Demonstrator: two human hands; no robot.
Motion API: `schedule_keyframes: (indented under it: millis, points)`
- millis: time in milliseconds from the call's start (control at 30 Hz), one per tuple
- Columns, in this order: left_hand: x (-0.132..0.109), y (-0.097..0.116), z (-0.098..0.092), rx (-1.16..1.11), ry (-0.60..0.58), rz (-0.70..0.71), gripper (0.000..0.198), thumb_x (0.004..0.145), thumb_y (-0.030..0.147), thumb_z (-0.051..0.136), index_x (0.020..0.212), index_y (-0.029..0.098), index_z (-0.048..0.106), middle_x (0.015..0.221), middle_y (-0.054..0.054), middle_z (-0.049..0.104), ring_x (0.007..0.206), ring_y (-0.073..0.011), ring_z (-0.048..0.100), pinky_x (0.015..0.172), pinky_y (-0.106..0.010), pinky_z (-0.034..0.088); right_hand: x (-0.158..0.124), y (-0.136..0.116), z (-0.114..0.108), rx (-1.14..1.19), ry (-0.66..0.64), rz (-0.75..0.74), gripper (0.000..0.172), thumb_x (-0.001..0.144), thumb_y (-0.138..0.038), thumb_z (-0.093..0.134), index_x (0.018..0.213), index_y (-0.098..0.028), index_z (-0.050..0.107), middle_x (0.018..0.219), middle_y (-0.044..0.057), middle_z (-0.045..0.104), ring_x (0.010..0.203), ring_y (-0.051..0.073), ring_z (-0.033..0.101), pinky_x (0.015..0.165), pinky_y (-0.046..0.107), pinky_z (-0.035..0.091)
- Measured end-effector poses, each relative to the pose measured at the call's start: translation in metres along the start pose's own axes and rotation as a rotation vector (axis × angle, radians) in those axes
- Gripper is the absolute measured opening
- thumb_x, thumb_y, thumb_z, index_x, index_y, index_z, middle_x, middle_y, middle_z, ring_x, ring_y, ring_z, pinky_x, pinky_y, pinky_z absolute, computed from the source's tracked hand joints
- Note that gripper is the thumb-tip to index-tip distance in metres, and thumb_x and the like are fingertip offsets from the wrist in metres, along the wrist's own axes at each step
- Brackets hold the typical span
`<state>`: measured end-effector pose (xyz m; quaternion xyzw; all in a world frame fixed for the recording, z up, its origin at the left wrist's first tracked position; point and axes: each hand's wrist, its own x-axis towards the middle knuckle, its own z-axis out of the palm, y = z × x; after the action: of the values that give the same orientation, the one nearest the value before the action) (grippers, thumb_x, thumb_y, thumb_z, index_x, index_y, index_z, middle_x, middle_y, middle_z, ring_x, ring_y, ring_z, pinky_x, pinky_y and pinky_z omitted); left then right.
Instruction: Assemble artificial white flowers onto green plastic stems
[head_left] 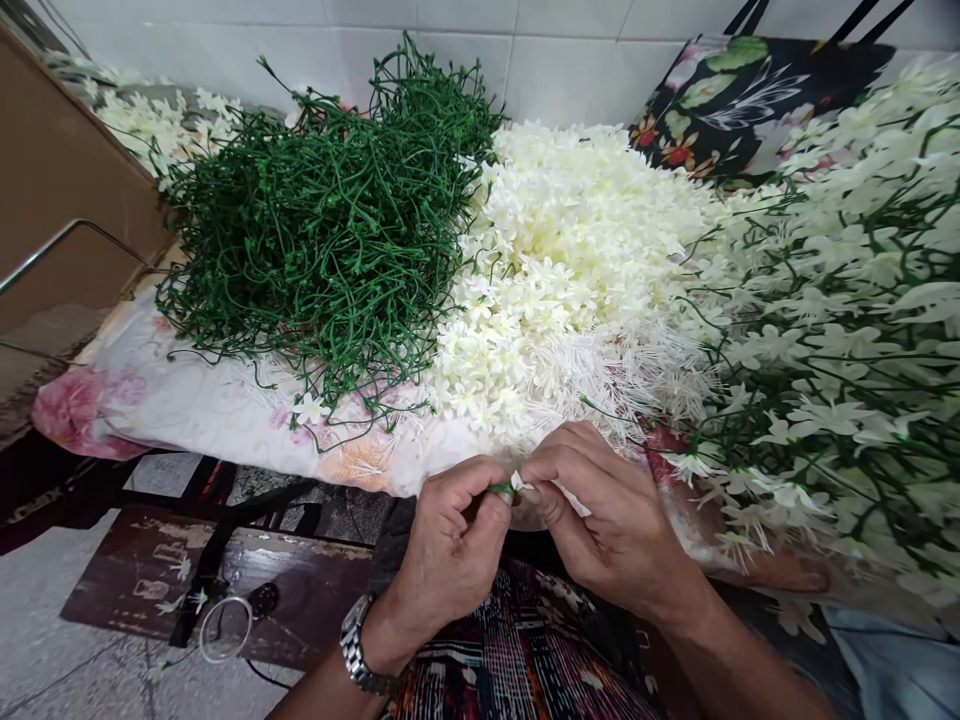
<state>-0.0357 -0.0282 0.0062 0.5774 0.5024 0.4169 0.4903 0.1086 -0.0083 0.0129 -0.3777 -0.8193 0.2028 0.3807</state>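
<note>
Over my lap, my left hand (461,530) pinches a green plastic stem (501,489) between thumb and forefinger. My right hand (600,510) meets it there, its fingertips closed on a small white artificial flower (517,481) at the stem's end. Most of that flower is hidden by the fingers. Just beyond the hands lies a heap of loose white flower heads (570,230), with thin white stamens (637,375) at its near right side. A tangled pile of green stems (322,230) sits to its left.
White flowers on green stems (840,330) are massed at the right. A black floral bag (750,110) leans against the tiled wall (562,70). At the left stand a cardboard box (67,170) and, lower down, a brown wooden board (142,560) with a clear round ring (226,630).
</note>
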Motion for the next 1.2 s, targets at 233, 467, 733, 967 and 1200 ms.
schedule_keyframes:
  millis: [233, 467, 733, 967, 1200]
  points:
    - [0.002, -0.001, -0.001, -0.022, 0.010, -0.023, 0.022, 0.077, 0.012, 0.044, 0.056, 0.017, 0.045, 0.054, 0.004, 0.038, 0.053, -0.0097, 0.036, 0.051, -0.020, 0.032, -0.001, 0.002, 0.004, 0.002, 0.015, -0.014, 0.014, 0.084, -0.007, 0.046, 0.077, -0.018, 0.050, 0.064, 0.001, 0.053, 0.063, 0.014, 0.046, 0.061, 0.031, 0.038]
    - [-0.001, -0.001, -0.005, -0.097, -0.058, 0.019, 0.018, 0.082, 0.020, 0.047, 0.069, 0.014, 0.059, 0.063, 0.001, 0.052, 0.059, -0.0115, 0.047, 0.057, -0.021, 0.038, -0.003, 0.006, -0.005, 0.068, 0.031, -0.007, 0.010, 0.085, -0.009, 0.052, 0.086, -0.018, 0.057, 0.070, 0.001, 0.060, 0.066, 0.013, 0.053, 0.061, 0.027, 0.043]
    - [-0.004, 0.002, -0.002, -0.051, 0.007, 0.030, 0.020, 0.077, 0.012, 0.046, 0.061, 0.014, 0.057, 0.056, 0.002, 0.046, 0.055, -0.0094, 0.042, 0.052, -0.019, 0.035, -0.007, 0.003, -0.008, 0.022, 0.021, -0.016, 0.009, 0.084, -0.010, 0.055, 0.085, -0.016, 0.061, 0.068, 0.001, 0.060, 0.064, 0.012, 0.054, 0.061, 0.025, 0.044]
    - [-0.005, -0.001, -0.003, 0.010, 0.007, 0.038, 0.021, 0.076, 0.008, 0.044, 0.060, 0.014, 0.057, 0.055, 0.003, 0.047, 0.053, -0.0078, 0.042, 0.051, -0.017, 0.034, -0.009, 0.003, -0.006, 0.020, 0.020, -0.013, 0.011, 0.084, -0.008, 0.052, 0.088, -0.016, 0.059, 0.069, 0.002, 0.062, 0.067, 0.013, 0.055, 0.061, 0.026, 0.045]
    - [-0.007, -0.006, 0.001, 0.024, 0.051, 0.054, 0.022, 0.074, 0.006, 0.042, 0.057, 0.015, 0.053, 0.053, 0.005, 0.044, 0.052, -0.0070, 0.040, 0.049, -0.016, 0.033, -0.010, 0.003, -0.001, 0.002, 0.069, -0.030, 0.012, 0.083, -0.006, 0.050, 0.083, -0.017, 0.056, 0.067, 0.002, 0.058, 0.064, 0.013, 0.052, 0.060, 0.027, 0.045]
